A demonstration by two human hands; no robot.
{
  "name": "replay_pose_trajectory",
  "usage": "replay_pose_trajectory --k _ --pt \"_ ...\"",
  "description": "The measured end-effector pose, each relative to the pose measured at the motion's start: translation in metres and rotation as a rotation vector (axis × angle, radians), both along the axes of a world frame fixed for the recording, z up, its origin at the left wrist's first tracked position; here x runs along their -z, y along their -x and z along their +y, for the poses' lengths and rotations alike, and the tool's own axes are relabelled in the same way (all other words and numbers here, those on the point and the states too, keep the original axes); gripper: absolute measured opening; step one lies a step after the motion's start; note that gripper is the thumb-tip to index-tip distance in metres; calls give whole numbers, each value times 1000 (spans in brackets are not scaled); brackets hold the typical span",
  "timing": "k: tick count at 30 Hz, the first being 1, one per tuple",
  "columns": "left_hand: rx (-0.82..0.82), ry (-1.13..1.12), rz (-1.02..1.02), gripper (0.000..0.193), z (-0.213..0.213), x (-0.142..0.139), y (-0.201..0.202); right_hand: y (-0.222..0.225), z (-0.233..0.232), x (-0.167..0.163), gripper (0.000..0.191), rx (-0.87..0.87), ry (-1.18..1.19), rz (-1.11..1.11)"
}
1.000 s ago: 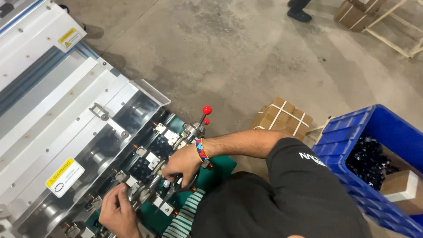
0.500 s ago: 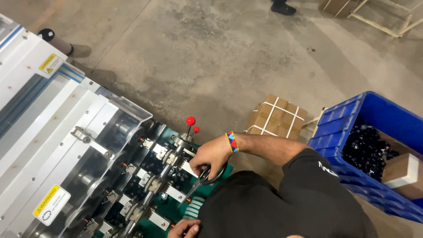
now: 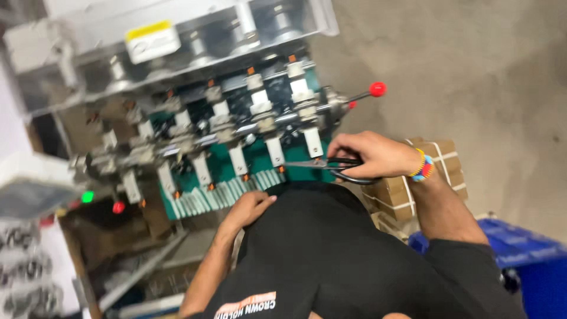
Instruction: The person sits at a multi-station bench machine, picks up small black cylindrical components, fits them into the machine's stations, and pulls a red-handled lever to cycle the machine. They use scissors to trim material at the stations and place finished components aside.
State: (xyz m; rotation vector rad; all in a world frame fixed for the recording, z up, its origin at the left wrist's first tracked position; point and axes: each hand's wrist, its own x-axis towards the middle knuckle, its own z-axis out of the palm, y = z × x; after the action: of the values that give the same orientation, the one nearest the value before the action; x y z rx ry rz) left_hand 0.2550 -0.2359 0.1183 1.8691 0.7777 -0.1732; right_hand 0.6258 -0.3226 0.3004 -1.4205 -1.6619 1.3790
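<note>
Since the earlier frames my view has swung round: the machine (image 3: 195,118) that ran off to my left now lies straight ahead of me, and my right hand (image 3: 369,155) has come off the clamps and carries a pair of scissors (image 3: 339,168). My left hand (image 3: 251,207) has dropped from the row of fittings to the machine's near edge.

The machine is the biggest thing here, with its clear cover (image 3: 177,35) at the far side, a yellow label (image 3: 152,41) on it, and a green bed (image 3: 236,171) below. Across the bed runs a row of white clamps (image 3: 236,159), and a lever with a red ball (image 3: 377,89) sticks out at the right corner. To my right a strapped cardboard box (image 3: 413,195) sits on the floor, with a blue crate (image 3: 525,266) beyond it.

My right fingers are curled through the black loops, closed round the handles, with the blades pointing left over the near right edge of the bed; whether the blades are apart I cannot tell. My left hand rests, loosely curled, on the white ribbed strip (image 3: 224,192) at the near edge, gripping nothing that I can see.

I judge this to be the trimming step, scissors brought in but not yet cutting. The next move calls for steadying the strip with my left hand and bringing the tips to the right clamp without touching the lever.
</note>
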Motion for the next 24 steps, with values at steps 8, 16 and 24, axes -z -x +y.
replay_pose_trajectory --k 8,16,24 --pt "-504 -212 -417 20 85 -71 52 79 84 8 53 83 82 -122" --pt "-773 -625 -357 15 203 -100 73 159 194 34 57 -100 61 -449" --pt "-617 -603 -95 22 233 -72 65 188 237 58 58 -142 156 -537"
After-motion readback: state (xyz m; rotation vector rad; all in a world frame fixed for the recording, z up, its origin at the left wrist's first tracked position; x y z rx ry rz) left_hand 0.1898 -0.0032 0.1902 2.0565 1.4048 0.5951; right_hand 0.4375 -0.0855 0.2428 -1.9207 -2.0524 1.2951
